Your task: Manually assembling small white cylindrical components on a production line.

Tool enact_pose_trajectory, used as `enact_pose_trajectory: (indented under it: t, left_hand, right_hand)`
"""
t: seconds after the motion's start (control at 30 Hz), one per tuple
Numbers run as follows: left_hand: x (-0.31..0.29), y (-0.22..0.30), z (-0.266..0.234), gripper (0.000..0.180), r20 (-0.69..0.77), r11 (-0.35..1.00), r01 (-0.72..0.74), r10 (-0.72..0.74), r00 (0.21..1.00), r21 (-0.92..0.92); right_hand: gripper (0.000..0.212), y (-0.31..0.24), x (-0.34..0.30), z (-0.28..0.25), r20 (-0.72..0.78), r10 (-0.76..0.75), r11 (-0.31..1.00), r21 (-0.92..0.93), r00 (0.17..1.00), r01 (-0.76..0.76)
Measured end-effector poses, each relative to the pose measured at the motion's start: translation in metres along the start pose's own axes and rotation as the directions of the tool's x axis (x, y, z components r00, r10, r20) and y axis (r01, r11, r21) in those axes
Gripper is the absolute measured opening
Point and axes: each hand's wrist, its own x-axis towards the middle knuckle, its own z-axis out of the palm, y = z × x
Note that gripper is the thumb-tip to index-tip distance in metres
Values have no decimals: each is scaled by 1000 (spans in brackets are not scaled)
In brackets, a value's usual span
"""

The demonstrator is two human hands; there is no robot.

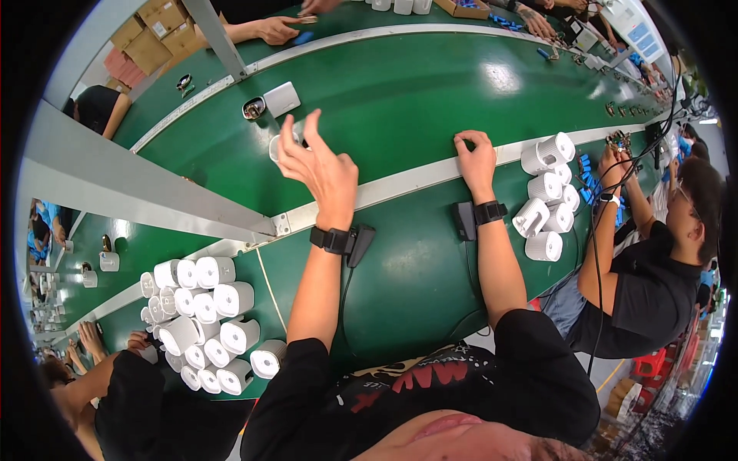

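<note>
My left hand [321, 173] is raised over the far green belt with its fingers spread and bent. A white plastic housing [274, 147] stands just behind those fingers and is partly hidden by them; I see no grip on it. Beyond it, another white housing [281, 99] lies beside a dark-rimmed one [254, 108] with metal parts showing inside. My right hand [477, 157] rests by the pale rail [403, 181], its fingers curled in, with nothing visible in them. Black straps with small boxes sit on both wrists.
Many white housings are heaped on the table at left [204, 307], and a smaller stack [544, 188] stands at right. A grey metal post [154, 180] rises on the left. A co-worker [646, 276] sits at right near blue cylinders [588, 180]; cables hang there.
</note>
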Motion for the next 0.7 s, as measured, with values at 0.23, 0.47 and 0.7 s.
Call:
enact_pose_trajectory:
  t: [0.23,0.47,0.7]
  left_hand:
    - [-42,14,40,41,421,850,17,243,874,-526]
    - [-34,26,61,19,595,875,13,318,739,-483]
    - [-32,22,62,14,580,895,13,277,766,-446]
  right_hand:
    - [12,-9,-2,5,6,-191,973,-133,981,190]
    - [13,-12,-3,8,92,-257,956,-123,962,267]
    - [14,-22,-5,5,175,-214,975,-13,961,220]
